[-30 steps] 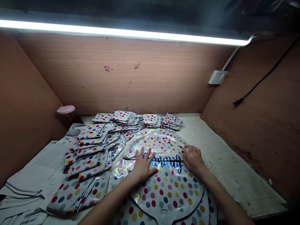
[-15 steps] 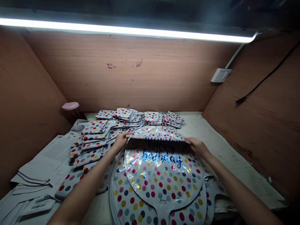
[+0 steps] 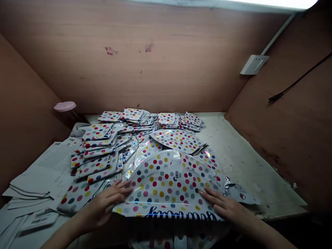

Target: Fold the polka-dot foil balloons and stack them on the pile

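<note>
A white foil balloon [image 3: 168, 183] with coloured dots lies folded over near the table's front edge, its blue lettering along the lower fold. My left hand [image 3: 110, 200] rests on its left edge, fingers spread. On the right side of the same balloon my right hand [image 3: 220, 204] lies with its fingers stretched out flat. More flat dotted balloons [image 3: 178, 140] are behind and under it. Stacks of folded dotted balloons [image 3: 98, 138] stand to the left, and others [image 3: 167, 119] line the back of the table.
Paper sheets and cards [image 3: 41, 173] cover the left of the table [image 3: 249, 169]. A pink-lidded jar [image 3: 65, 106] stands at the back left. A socket [image 3: 254, 64] and a black cable [image 3: 301, 81] are at the right wall.
The balloon's lettered top edge has come down toward me and its dotted underside now faces up. Both hands have moved lower and lie on it. The view has tilted down.
</note>
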Tool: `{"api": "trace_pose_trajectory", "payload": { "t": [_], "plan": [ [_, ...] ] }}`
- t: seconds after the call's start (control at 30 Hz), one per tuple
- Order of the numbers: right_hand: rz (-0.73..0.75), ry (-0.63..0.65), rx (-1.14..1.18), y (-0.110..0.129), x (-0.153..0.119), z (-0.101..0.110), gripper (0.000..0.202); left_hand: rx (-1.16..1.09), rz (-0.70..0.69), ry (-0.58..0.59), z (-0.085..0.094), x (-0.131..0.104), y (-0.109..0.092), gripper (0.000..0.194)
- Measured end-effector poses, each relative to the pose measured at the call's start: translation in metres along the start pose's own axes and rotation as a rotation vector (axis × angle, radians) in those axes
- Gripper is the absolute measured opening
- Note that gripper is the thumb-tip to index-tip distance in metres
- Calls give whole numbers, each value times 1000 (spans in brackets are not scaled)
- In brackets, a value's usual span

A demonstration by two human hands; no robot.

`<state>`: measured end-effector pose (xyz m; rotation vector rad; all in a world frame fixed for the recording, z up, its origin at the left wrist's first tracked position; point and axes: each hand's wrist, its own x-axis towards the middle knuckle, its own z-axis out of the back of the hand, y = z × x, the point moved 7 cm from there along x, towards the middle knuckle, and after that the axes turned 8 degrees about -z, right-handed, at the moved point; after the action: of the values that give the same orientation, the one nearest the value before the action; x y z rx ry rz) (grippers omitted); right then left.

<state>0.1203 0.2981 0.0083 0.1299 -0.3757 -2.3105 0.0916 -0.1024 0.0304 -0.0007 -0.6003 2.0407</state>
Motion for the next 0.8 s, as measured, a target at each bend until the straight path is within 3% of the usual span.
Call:
{"api": "trace_pose_trajectory", "payload": {
  "t": [0.07,0.17,0.23,0.3,0.4,0.5,0.6,0.7,0.77,0.8],
  "plan": [
    [-51,65,167,-5,-1,-8,48,-120,38,75,-31,-4,-1,46],
    [-170,137,373,-16,-4,2,61,-282,64,83,-52,-1,2,39],
    [-264,145,483,-27,-7,13,56,-347,210,-14,-51,1,16,33],
    [-353,92,550,-42,-6,21,39,-352,447,-181,-44,0,33,38],
    [-488,-109,573,-68,4,29,24,-277,694,-431,-31,1,47,44],
    [-600,-290,520,-85,23,31,30,-163,799,-534,-24,8,54,45],
    [-684,-338,415,-90,46,31,32,-25,858,-508,-20,14,65,43],
    [-775,-268,310,-96,63,27,29,125,939,-333,-20,16,74,42],
    [-831,-214,280,-101,71,24,27,301,1022,-253,-16,19,68,44],
    [-855,-195,277,-105,75,22,26,422,1042,-272,-12,24,59,47]
  ]
}}
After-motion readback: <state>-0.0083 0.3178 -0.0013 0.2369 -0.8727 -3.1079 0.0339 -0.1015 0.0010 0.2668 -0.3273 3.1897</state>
